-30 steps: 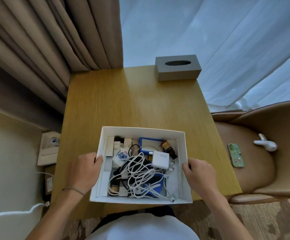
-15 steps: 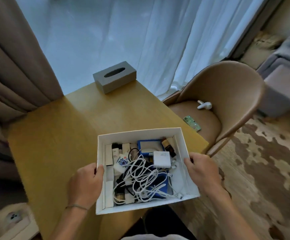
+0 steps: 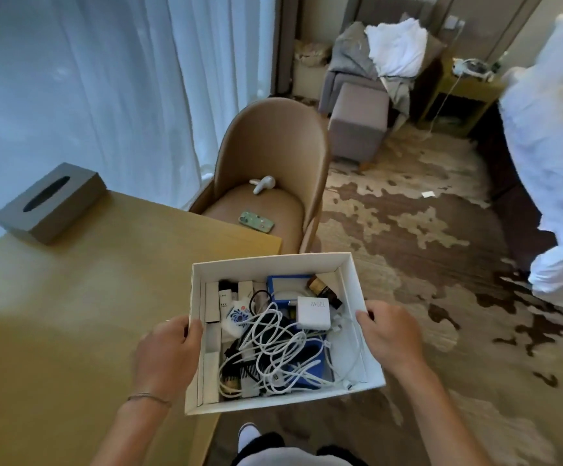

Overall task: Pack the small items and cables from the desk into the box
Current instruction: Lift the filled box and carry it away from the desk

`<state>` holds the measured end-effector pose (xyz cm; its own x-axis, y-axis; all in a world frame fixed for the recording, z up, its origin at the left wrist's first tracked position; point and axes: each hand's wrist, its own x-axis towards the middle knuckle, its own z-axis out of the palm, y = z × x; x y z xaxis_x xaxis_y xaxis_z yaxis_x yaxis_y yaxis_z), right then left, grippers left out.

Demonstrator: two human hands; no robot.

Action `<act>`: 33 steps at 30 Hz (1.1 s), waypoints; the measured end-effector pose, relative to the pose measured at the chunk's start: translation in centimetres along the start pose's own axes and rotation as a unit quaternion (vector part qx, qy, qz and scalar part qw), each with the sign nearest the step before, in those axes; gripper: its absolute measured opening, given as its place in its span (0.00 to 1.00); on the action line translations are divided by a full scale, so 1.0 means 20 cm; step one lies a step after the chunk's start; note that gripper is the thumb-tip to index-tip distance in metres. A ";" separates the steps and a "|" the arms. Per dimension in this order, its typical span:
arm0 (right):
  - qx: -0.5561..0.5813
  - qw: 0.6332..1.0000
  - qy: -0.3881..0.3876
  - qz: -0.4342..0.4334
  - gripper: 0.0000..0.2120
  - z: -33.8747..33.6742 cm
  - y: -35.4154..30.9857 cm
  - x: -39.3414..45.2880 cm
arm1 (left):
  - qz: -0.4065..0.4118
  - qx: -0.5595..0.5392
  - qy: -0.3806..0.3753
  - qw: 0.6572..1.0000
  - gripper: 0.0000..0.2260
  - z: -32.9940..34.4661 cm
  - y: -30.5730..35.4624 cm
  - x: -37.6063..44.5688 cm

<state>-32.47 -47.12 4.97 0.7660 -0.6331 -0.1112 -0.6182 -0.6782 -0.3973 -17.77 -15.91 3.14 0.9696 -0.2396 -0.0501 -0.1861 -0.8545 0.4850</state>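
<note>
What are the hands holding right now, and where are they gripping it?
The white box, by its two side walls: left hand on the left wall, right hand on the right.

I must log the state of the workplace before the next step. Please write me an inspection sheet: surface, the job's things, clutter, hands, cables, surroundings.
Surface: wooden desk, bare apart from a grey tissue box at its far edge.
Job's things: white box, open, held past the desk's right edge; inside, a white charger, a blue case and small packets.
Clutter: tan chair with a green phone and a white gadget on its seat.
Hands: left hand grips the box's left wall, right hand its right wall.
Cables: white cables tangled inside the box.
Surroundings: sheer curtain, patterned carpet, bed, armchair with laundry.
</note>
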 end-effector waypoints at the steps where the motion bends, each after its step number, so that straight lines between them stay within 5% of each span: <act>1: 0.004 1.000 0.010 0.017 0.21 -0.03 0.07 -0.04 | 0.020 0.002 -0.010 1.000 0.23 0.03 0.06 0.00; 16: 0.017 0.957 0.121 0.263 0.21 -0.50 1.30 -0.92 | 0.305 0.089 -0.094 0.944 0.21 0.65 1.20 -0.53; 33: 0.055 0.830 0.212 0.512 0.17 -0.76 2.40 -2.18 | 0.513 0.103 -0.211 0.826 0.21 1.29 2.36 -1.75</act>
<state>-98.23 -57.74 4.60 -0.2974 -0.9471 -0.1209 -0.8693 0.3210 -0.3759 -64.56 -59.87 5.23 0.1519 -0.9881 -0.0256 -0.9400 -0.1524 0.3051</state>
